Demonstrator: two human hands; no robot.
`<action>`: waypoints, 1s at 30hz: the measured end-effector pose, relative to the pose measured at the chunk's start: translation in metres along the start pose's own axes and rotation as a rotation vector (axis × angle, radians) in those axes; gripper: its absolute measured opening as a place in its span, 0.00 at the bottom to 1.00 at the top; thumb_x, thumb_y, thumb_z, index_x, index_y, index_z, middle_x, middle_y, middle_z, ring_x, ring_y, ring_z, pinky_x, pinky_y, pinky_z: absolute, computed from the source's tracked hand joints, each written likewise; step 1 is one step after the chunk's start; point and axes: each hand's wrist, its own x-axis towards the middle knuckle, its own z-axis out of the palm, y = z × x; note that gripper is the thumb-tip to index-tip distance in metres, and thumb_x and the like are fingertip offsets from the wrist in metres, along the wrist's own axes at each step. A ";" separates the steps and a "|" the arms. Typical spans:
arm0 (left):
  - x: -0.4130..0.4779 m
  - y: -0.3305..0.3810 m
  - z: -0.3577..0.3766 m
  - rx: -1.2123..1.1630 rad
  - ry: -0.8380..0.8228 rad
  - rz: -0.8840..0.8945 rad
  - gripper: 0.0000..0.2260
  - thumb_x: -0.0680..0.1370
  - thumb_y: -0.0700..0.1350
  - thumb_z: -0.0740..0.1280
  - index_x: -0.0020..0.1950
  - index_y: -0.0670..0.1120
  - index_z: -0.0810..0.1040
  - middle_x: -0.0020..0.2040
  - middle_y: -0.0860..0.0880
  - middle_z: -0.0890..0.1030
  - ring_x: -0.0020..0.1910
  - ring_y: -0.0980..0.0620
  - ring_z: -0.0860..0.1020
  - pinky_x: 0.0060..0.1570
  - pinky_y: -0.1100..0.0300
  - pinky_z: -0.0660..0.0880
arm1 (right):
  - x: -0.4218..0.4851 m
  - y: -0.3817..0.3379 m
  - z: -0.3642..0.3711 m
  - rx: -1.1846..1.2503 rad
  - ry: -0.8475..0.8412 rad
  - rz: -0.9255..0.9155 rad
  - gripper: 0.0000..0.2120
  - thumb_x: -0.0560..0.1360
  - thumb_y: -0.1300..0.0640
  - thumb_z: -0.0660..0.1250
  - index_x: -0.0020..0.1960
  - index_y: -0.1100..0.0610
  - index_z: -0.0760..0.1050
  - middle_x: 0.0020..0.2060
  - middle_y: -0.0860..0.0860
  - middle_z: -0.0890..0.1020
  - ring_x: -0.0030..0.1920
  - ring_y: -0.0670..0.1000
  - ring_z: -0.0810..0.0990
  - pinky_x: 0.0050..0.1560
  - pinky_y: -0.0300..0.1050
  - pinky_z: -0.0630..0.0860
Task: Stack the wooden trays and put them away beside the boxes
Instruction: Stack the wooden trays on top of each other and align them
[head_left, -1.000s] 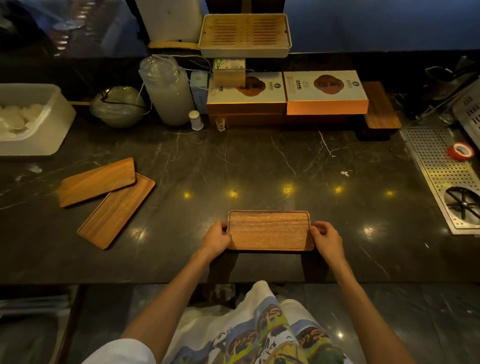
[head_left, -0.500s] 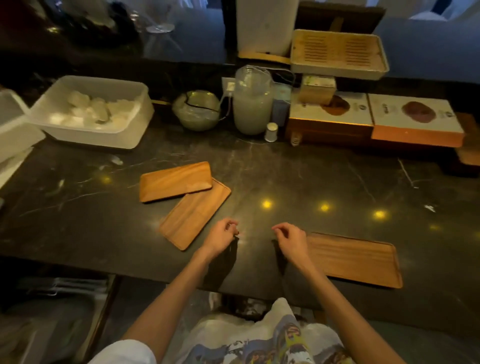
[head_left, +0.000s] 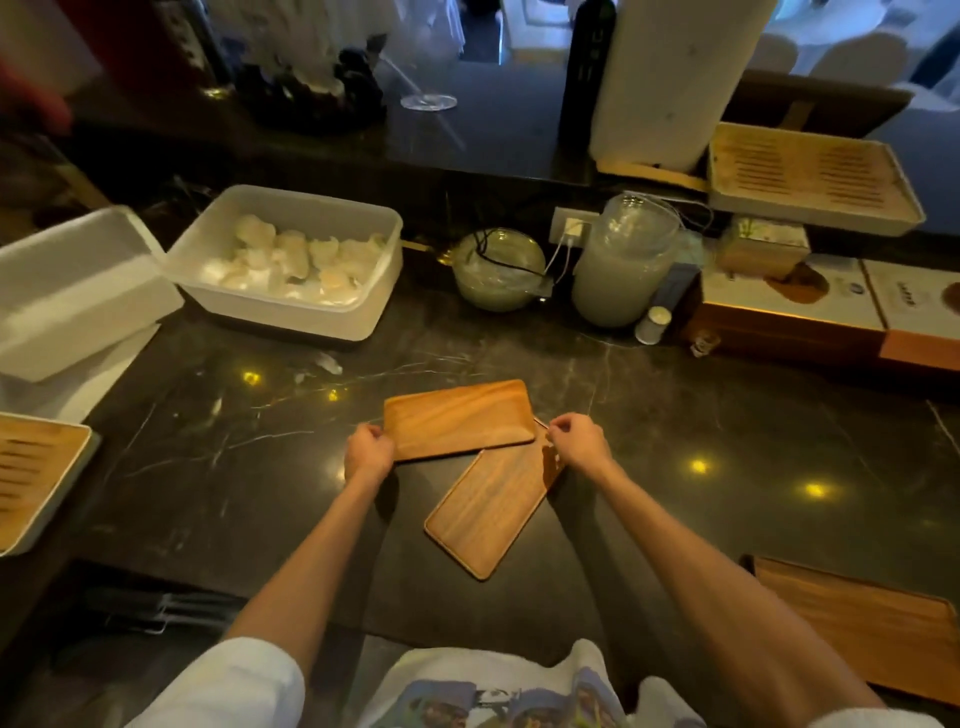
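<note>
Two light wooden trays lie overlapped on the dark marble counter (head_left: 727, 426). The upper tray (head_left: 457, 418) lies crosswise on the far end of the lower tray (head_left: 488, 509), which points toward me. My left hand (head_left: 369, 454) grips the upper tray's left end. My right hand (head_left: 576, 441) is pinched at its right end, over the lower tray's corner. A third, darker wooden tray (head_left: 857, 623) rests at the counter's front right, partly behind my right forearm. The flat gift boxes (head_left: 789, 312) stand at the back right.
A white tub of pale pieces (head_left: 291, 265) and a white foam box (head_left: 78, 291) sit at the back left. A green bowl (head_left: 498, 270), a cloudy jar (head_left: 623, 265) and a small cup (head_left: 655, 325) line the back. Slatted trays sit on the ledge above the boxes (head_left: 810, 176) and at the far left (head_left: 31, 467).
I let go of the darker tray and my view swung left. Both hands moved to the overlapped pair and closed on the ends of the upper tray.
</note>
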 end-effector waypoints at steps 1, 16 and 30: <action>0.008 0.000 -0.002 -0.006 -0.025 -0.019 0.14 0.77 0.39 0.62 0.62 0.39 0.74 0.59 0.37 0.79 0.56 0.38 0.78 0.58 0.49 0.77 | 0.005 -0.006 0.002 0.000 -0.011 0.019 0.12 0.78 0.56 0.63 0.58 0.58 0.80 0.56 0.57 0.83 0.57 0.56 0.80 0.59 0.54 0.77; 0.021 0.031 -0.018 -0.417 -0.209 -0.159 0.13 0.75 0.33 0.56 0.32 0.45 0.67 0.29 0.44 0.67 0.20 0.53 0.66 0.21 0.64 0.62 | 0.023 -0.031 0.006 0.546 -0.174 0.204 0.18 0.78 0.60 0.66 0.67 0.61 0.73 0.35 0.52 0.82 0.26 0.44 0.73 0.25 0.36 0.70; -0.109 0.061 0.064 -0.561 -0.407 0.172 0.19 0.73 0.42 0.73 0.60 0.52 0.71 0.56 0.50 0.77 0.51 0.53 0.78 0.41 0.60 0.76 | -0.084 0.108 -0.127 0.936 0.027 0.057 0.12 0.79 0.62 0.64 0.60 0.51 0.73 0.44 0.55 0.79 0.39 0.51 0.75 0.35 0.43 0.74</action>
